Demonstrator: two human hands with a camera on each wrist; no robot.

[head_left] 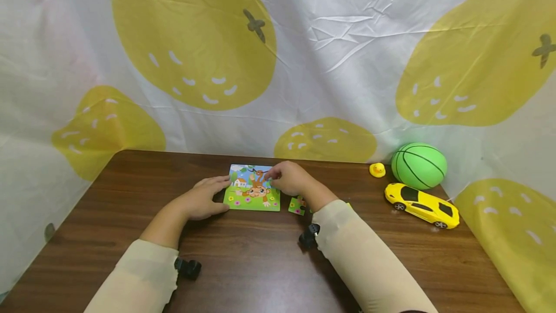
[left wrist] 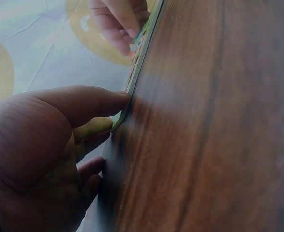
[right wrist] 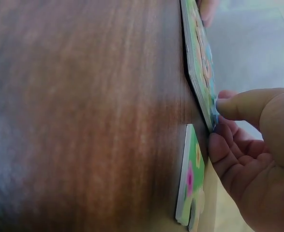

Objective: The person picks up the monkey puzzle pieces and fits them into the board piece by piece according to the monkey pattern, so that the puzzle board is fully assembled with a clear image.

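Note:
A jigsaw puzzle board (head_left: 243,203) with a monkey, a house and flowers lies flat at the back middle of the table. My left hand (head_left: 203,199) is at its left side, thumb at the near corner and fingers along the edge, mostly straight. Over the upper right part of the board, my right hand (head_left: 290,178) has its thumb and fingers pinching a small puzzle piece (right wrist: 216,118), mostly hidden by the fingertips. Right of the board lies a loose green puzzle piece (head_left: 296,206) with flowers; more pieces beside it are partly hidden under the right wrist.
To the right on the brown wooden table (head_left: 243,264) stand a yellow toy car (head_left: 421,206), a green ball (head_left: 419,165) and a small yellow rubber duck (head_left: 377,170). A white curtain (head_left: 330,76) with yellow fruit prints hangs behind the table's back edge.

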